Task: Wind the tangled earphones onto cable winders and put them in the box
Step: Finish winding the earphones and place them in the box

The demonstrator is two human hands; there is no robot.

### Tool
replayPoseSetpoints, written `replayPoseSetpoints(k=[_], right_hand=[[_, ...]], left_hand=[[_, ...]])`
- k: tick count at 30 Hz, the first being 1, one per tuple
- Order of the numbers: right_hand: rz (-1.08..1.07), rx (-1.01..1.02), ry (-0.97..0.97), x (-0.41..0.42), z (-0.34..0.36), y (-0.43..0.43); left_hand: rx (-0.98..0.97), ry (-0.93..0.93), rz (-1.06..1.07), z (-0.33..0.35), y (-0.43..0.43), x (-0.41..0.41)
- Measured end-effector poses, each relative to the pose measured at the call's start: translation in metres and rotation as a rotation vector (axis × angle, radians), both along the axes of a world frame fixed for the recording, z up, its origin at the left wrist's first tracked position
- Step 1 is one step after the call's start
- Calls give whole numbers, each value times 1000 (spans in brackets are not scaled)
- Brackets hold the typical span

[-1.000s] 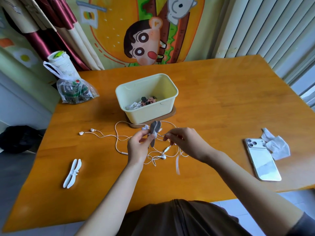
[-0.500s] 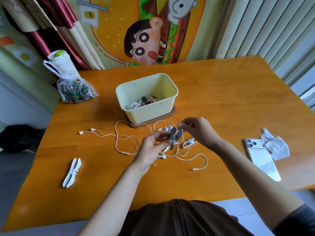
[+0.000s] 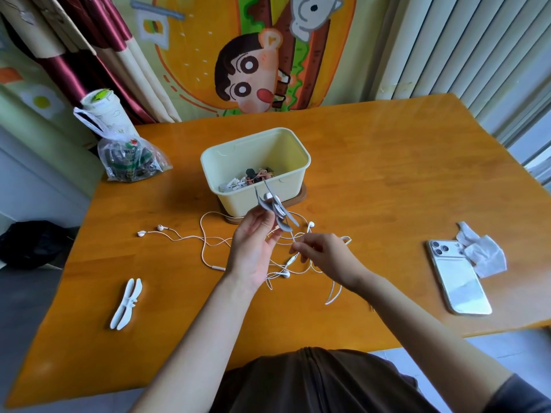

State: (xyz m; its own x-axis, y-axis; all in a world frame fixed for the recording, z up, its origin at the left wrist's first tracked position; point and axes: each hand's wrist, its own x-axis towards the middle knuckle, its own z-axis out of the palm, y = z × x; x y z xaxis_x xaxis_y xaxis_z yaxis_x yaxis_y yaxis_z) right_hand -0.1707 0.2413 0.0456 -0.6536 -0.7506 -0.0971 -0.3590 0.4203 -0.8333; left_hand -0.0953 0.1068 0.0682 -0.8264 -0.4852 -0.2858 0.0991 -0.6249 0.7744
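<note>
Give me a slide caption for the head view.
Left hand holds grey winder; right hand pinches earphone cable near the box.

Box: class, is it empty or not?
Not empty. The box holds a small heap of white and dark items.

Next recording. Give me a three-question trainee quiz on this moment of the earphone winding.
1. True or false: the grey dragonfly-shaped cable winder lies flat on the orange wooden table.
2. What does the right hand pinch? A. the thin white earphone cable B. the silver phone C. the crumpled white tissue
3. Fill in: the white plastic cable winder lies on the person's ___ side of the table.
Key: 1. False: the left hand holds it raised above the table. 2. A. 3. Left.
</note>
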Motion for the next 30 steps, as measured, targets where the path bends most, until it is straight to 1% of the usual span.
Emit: replayPoseSetpoints(k=[6, 14, 16, 18, 21, 22, 23, 24, 27, 30], right_hand=[[88, 90, 98, 14, 4, 1], [181, 156, 188, 21, 8, 0], [172, 154, 195, 20, 10, 1], [159, 140, 201, 18, 13, 0], [175, 121, 211, 17, 21, -3], [175, 119, 220, 16, 25, -4], [167, 123, 234, 13, 28, -4], [154, 133, 250, 9, 30, -4], [81, 150, 289, -7, 32, 1], [4, 149, 309, -21, 32, 7]], left_hand=[[-121, -157, 148, -17, -5, 5], [-178, -329, 249, -27, -8, 9], [-247, -376, 261, -29, -12, 9], [-361, -400, 256, -33, -13, 11], [-719, -417, 151, -42, -12, 14], [-824, -418, 90, -44, -11, 15], [-886, -415, 24, -46, -11, 15], [-902, -408, -40, -47, -11, 16], [-831, -388, -216, -46, -13, 15], [-845, -369, -359, -44, -12, 14]])
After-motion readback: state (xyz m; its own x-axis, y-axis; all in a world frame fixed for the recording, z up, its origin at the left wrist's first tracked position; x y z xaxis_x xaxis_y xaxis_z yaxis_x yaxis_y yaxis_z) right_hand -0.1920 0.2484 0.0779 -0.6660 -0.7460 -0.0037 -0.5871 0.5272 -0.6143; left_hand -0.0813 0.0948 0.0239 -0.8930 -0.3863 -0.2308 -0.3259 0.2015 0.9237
